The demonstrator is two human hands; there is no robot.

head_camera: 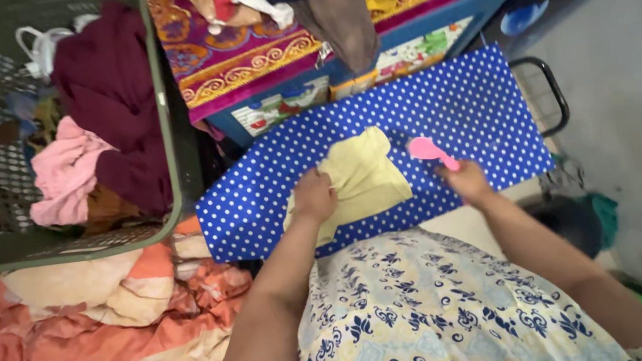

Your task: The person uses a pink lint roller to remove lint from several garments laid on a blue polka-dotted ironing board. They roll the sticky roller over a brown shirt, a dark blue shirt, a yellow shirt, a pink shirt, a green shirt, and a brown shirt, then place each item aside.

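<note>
Head view: left fingers (313, 196) on yellow cloth (359, 179), right fingers (465, 180) seemingly around pink brush (429, 149).

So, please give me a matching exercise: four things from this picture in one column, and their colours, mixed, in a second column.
Things:
1. small cloth under the left hand
2. tool in the right hand
3. laundry basket
4. board cover

Colours:
A. green
B. blue with white dots
C. pale yellow
D. pink

Pairs: 1-C, 2-D, 3-A, 4-B
</note>
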